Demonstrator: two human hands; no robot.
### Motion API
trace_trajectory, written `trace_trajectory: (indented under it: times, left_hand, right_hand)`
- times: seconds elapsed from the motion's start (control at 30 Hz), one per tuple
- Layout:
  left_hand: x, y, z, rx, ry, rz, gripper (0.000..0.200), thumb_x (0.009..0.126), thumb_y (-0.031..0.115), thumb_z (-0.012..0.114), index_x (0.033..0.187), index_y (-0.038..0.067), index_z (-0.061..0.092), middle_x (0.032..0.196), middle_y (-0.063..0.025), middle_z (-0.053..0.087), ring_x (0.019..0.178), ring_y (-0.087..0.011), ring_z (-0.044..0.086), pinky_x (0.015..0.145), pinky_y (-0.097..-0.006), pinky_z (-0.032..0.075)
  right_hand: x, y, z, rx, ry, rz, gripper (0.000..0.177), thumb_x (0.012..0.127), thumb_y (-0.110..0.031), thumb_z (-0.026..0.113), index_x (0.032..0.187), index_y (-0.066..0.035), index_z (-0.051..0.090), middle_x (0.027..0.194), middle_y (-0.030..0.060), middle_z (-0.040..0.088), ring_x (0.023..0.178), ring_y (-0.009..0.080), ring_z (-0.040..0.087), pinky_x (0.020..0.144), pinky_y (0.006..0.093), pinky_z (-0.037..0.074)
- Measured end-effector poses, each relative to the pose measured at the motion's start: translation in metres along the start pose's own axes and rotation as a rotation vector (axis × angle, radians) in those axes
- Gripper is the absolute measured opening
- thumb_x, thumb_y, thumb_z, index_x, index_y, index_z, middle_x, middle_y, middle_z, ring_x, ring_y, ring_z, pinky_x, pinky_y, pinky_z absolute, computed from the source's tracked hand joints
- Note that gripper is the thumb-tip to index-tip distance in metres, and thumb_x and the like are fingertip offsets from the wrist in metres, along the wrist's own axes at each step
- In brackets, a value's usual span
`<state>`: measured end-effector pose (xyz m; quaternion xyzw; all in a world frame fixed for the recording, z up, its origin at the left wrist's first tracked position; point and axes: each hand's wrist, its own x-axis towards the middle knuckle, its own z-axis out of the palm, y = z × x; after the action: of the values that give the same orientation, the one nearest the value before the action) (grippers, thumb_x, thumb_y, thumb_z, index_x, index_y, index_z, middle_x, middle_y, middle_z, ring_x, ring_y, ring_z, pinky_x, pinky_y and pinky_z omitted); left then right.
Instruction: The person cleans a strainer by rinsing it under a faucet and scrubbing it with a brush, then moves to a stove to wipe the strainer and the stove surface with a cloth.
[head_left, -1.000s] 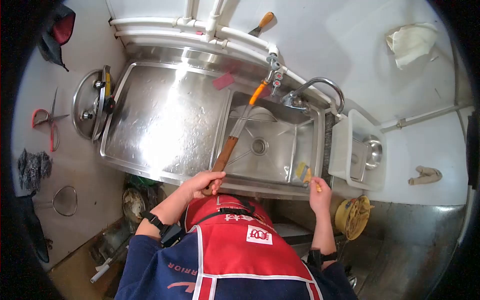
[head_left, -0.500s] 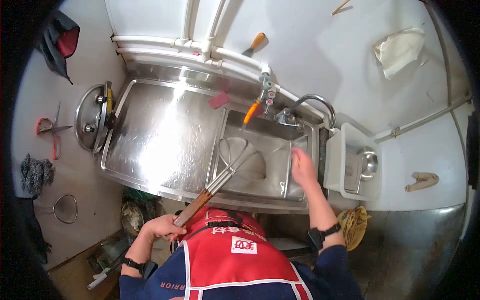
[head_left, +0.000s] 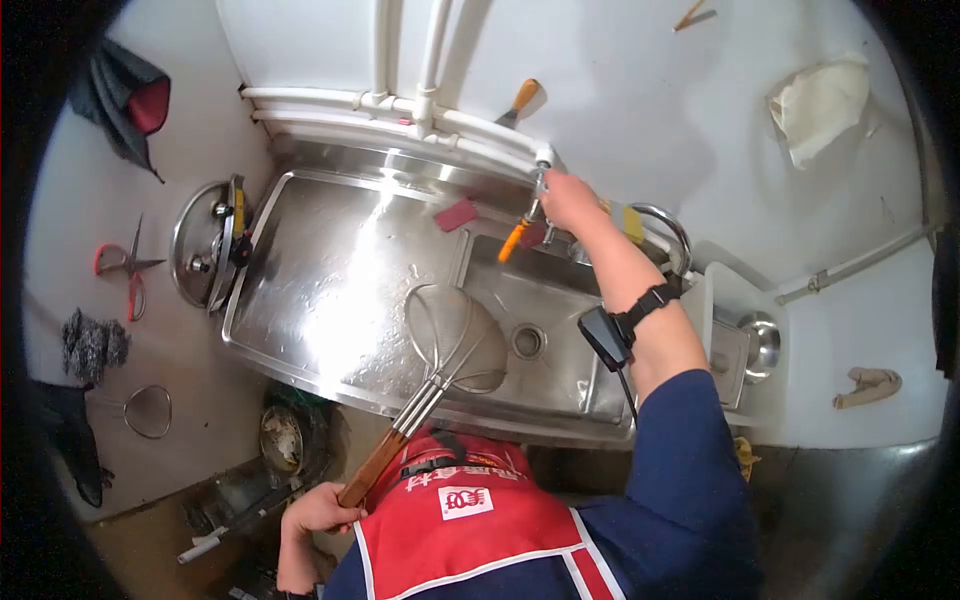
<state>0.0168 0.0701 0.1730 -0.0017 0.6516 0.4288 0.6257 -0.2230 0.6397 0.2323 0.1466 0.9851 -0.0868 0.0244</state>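
The right hand (head_left: 568, 200) has left the sink (head_left: 560, 405), where it was low against the right wall half a second ago. It now reaches up to the valve (head_left: 541, 168) on the white pipe (head_left: 330, 100) in the upper middle of the frame. Its fingers curl at the valve, but the view does not show whether they clamp it. A yellow thing (head_left: 632, 222) shows just beside the forearm, and it cannot be told whether it is held. The left hand (head_left: 318, 512), bottom centre-left, is closed round the end of the wooden handle of the skimmer (head_left: 455, 335) and has drawn lower in the frame than before. The skimmer's wire bowl, earlier down in the basin, now lies across the basin's left rim, partly over the steel bench (head_left: 320, 260) beside it. So the skimmer is out over the sink in one hand while the other has gone from the basin to the water fitting under the faucet (head_left: 672, 222). An orange-handled tool (head_left: 512, 240) hangs just below the valve, and a pink pad (head_left: 456, 214) lies near it.
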Motion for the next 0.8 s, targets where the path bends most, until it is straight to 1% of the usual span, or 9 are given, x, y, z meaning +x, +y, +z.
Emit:
trace_trajectory:
  times: [0.23, 0.3, 0.47, 0.53, 0.57, 0.6, 0.7, 0.77, 0.8]
  left_hand:
    - [0.007, 0.028, 0.013, -0.003, 0.083, 0.021, 0.009, 0.086, 0.007, 0.072, 0.088, 0.003, 0.064, 0.069, 0.0019, 0.06, 0.056, -0.0076, 0.056, 0.053, -0.0238, 0.043]
    - [0.01, 0.031, 0.013, -0.014, 0.054, 0.038, 0.009, 0.087, 0.007, 0.072, 0.088, 0.002, 0.065, 0.069, 0.0013, 0.06, 0.056, -0.0077, 0.055, 0.053, -0.0237, 0.043]
    - [0.01, 0.04, 0.009, -0.101, 0.042, -0.044, 0.01, 0.088, 0.009, 0.072, 0.087, 0.002, 0.064, 0.067, 0.0008, 0.06, 0.056, -0.0078, 0.056, 0.052, -0.0238, 0.043]
    - [0.015, 0.031, 0.001, -0.069, -0.037, -0.033, 0.011, 0.088, 0.011, 0.072, 0.087, 0.004, 0.064, 0.065, 0.002, 0.059, 0.055, -0.0069, 0.056, 0.051, -0.0232, 0.042]
    - [0.014, 0.032, 0.001, -0.095, -0.024, -0.036, 0.011, 0.088, 0.011, 0.072, 0.087, 0.004, 0.064, 0.065, 0.002, 0.059, 0.055, -0.0069, 0.056, 0.051, -0.0232, 0.042]
    - [0.014, 0.037, 0.0, -0.088, -0.026, -0.059, 0.012, 0.088, 0.012, 0.072, 0.087, 0.005, 0.063, 0.065, 0.0026, 0.058, 0.055, -0.0067, 0.056, 0.051, -0.0231, 0.042]
    - [0.013, 0.041, -0.004, -0.081, -0.017, -0.118, 0.012, 0.088, 0.014, 0.072, 0.087, 0.007, 0.062, 0.064, 0.0041, 0.058, 0.054, -0.0056, 0.055, 0.049, -0.0225, 0.04]
    - [0.015, 0.048, -0.009, -0.047, -0.045, -0.108, 0.012, 0.087, 0.013, 0.072, 0.088, 0.007, 0.062, 0.064, 0.0038, 0.058, 0.054, -0.0051, 0.055, 0.048, -0.0219, 0.039]
    - [0.016, 0.055, -0.011, -0.014, -0.052, -0.101, 0.012, 0.087, 0.014, 0.072, 0.089, 0.007, 0.062, 0.065, 0.0036, 0.058, 0.054, -0.0046, 0.055, 0.047, -0.0214, 0.039]
  right_hand:
    - [0.003, -0.003, 0.016, 0.051, 0.036, 0.083, 0.029, 0.094, -0.024, 0.059, 0.108, 0.002, 0.065, 0.108, 0.0247, 0.068, 0.101, 0.0397, 0.066, 0.088, 0.0476, 0.053]
    - [0.0, -0.007, 0.019, 0.224, 0.11, 0.167, 0.038, 0.092, -0.028, 0.062, 0.114, 0.003, 0.061, 0.109, 0.0247, 0.067, 0.103, 0.0415, 0.065, 0.089, 0.0483, 0.053]
    - [-0.025, 0.027, 0.023, 0.613, 0.3, 0.143, 0.053, 0.089, -0.034, 0.064, 0.128, 0.0, 0.052, 0.104, 0.0231, 0.068, 0.1, 0.0412, 0.066, 0.088, 0.0474, 0.052]
    - [-0.064, 0.035, -0.015, 0.759, 0.416, 0.095, 0.042, 0.09, -0.019, 0.066, 0.128, -0.004, 0.054, 0.101, 0.0136, 0.068, 0.083, 0.0226, 0.067, 0.071, 0.0337, 0.054]
    - [-0.074, 0.047, -0.02, 1.072, 0.455, 0.104, 0.033, 0.092, -0.009, 0.062, 0.124, -0.005, 0.057, 0.102, 0.0076, 0.066, 0.073, 0.0119, 0.061, 0.063, 0.027, 0.051]
    - [-0.092, 0.047, -0.036, 1.361, 0.551, 0.007, 0.027, 0.092, -0.004, 0.055, 0.118, -0.004, 0.06, 0.102, 0.0054, 0.064, 0.066, 0.009, 0.054, 0.061, 0.0249, 0.048]
    - [-0.103, 0.057, -0.036, 1.47, 0.798, -0.171, 0.024, 0.086, 0.002, 0.045, 0.104, 0.0, 0.062, 0.098, 0.0049, 0.063, 0.068, 0.0106, 0.055, 0.067, 0.0251, 0.048]
    - [-0.097, 0.059, -0.005, 1.136, 0.36, 0.078, 0.021, 0.086, 0.002, 0.046, 0.096, 0.0, 0.064, 0.09, 0.0042, 0.064, 0.072, 0.0114, 0.058, 0.069, 0.026, 0.048]
    - [-0.105, 0.047, -0.007, 1.129, 0.41, 0.098, 0.02, 0.086, 0.002, 0.045, 0.092, -0.001, 0.065, 0.083, 0.0036, 0.065, 0.075, 0.0111, 0.06, 0.071, 0.0256, 0.049]
